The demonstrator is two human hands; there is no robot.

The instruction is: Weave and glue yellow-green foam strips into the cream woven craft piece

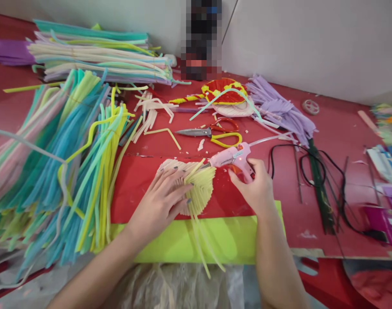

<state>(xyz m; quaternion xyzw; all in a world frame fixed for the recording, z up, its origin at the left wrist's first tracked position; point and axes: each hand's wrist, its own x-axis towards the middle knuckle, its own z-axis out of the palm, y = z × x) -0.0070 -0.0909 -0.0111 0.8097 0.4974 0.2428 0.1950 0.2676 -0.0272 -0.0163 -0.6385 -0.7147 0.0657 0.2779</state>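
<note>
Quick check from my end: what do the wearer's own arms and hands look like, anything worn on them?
Both forearms are uncovered, with no sleeves in view. The left hand and right hand are ungloved, and no watch or bracelet shows. The left hand's nails look dark grey, as if polished; the right hand's are too unclear to tell.

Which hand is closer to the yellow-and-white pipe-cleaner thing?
Left. The left hand rests on the yellow-and-white pipe-cleaner piece; the right hand is to its right, holding the pink glue gun.
</note>
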